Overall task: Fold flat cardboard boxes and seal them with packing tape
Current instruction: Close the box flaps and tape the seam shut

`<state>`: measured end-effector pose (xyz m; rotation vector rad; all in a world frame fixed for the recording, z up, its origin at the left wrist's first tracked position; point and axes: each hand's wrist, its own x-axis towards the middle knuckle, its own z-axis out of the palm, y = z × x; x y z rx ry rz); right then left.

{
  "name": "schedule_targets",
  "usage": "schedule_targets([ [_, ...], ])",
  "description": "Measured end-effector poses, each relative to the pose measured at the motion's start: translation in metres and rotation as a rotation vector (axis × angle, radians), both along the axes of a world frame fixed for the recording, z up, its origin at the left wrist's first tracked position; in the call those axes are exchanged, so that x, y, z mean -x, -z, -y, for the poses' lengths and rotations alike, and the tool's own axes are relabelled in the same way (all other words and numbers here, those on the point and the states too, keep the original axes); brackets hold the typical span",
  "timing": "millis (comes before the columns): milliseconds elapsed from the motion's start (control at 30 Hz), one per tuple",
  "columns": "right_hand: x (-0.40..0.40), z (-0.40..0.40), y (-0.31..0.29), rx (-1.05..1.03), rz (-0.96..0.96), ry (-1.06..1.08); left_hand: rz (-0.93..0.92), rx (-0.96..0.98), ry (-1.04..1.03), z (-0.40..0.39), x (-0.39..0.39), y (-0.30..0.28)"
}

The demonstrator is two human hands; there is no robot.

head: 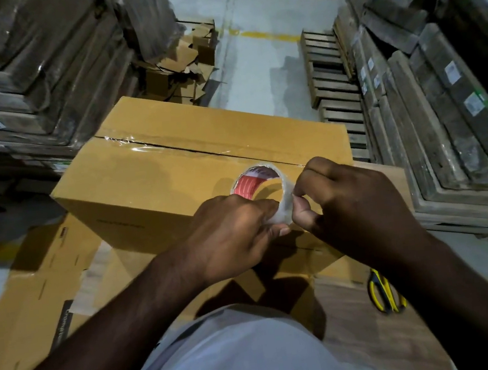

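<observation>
A folded brown cardboard box [156, 170] stands in front of me with clear tape running along its closed top seam. Over the box's near right corner I hold a roll of clear packing tape [282, 208] with a red inner core. My left hand [230, 235] grips the roll from the left and below. My right hand [351, 200] pinches the tape at the roll's right edge with thumb and fingertips. A strip of tape leads from the roll toward the seam.
Flat cardboard sheets [37, 299] lie under and left of the box. Yellow-handled scissors [384, 293] lie on the wooden surface at the right. Wrapped stacks [26, 72] rise at left and right; wooden pallets [331, 83] and loose boxes sit beyond on the grey floor.
</observation>
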<state>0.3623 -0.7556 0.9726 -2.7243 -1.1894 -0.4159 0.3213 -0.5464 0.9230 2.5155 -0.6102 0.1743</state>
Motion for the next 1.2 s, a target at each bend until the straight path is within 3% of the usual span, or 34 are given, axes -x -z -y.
schedule_targets([
  [467,-0.018,0.019,0.004,0.002,-0.188,-0.156,-0.091,0.047,0.004,0.005,0.005,0.004],
  [667,-0.025,0.033,0.016,-0.558,-0.421,-0.096,-0.234,0.297,-0.016,-0.007,-0.001,-0.001],
  [867,-0.021,0.02,0.033,-0.775,-0.57,-0.042,-0.282,0.364,0.031,-0.003,-0.002,-0.007],
  [1000,-0.017,0.017,0.038,-0.826,-0.505,-0.028,-0.261,0.329,0.033,-0.003,-0.003,-0.005],
  [1200,-0.014,0.013,0.044,-0.584,-0.211,-0.049,-0.303,0.354,0.036,-0.001,-0.002,-0.005],
])
